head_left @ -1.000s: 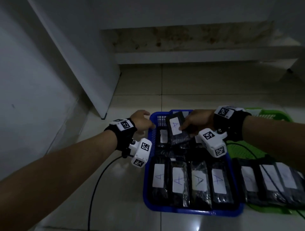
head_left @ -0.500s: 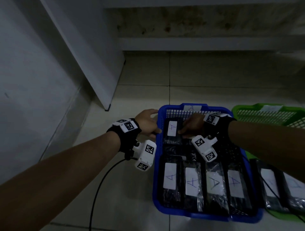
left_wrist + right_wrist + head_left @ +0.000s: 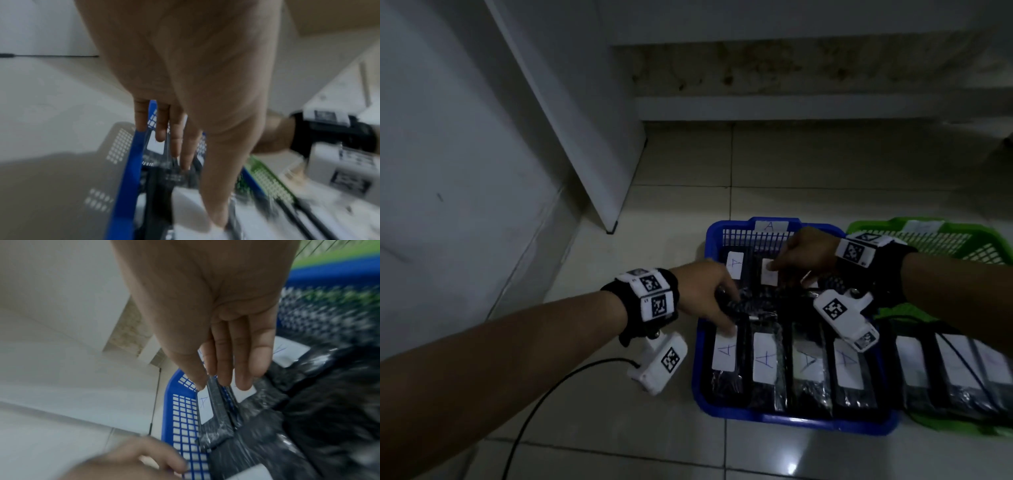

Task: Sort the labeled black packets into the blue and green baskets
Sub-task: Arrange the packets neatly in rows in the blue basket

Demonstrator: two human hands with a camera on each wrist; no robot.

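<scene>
Head view first: blue basket (image 3: 700,370) sits on the tiled floor with the green basket (image 3: 969,236) touching its right side, both holding black packets with white labels. Four packets marked A fill the blue basket's near row; two more lie at the far end, and the right hand (image 3: 803,255) rests straight fingers on the second far packet (image 3: 768,275). The left hand (image 3: 705,294) reaches over the left rim, fingertips down on the near-left packet (image 3: 724,359). Left wrist view, blurred: the fingers (image 3: 176,139) hang straight and slightly spread above the packets, curled round nothing. Right wrist view: the fingertips (image 3: 243,374) lie flat and extended on the crinkled film beside a label, not pinching it. Judging by the glossy, wrinkled wrap, these packets are likely light, soft and a bit slippery, so a flat press may slide them. A thumb-and-finger pinch across a short edge, or across the width near the label, would probably hold better than a grip on loose film.
</scene>
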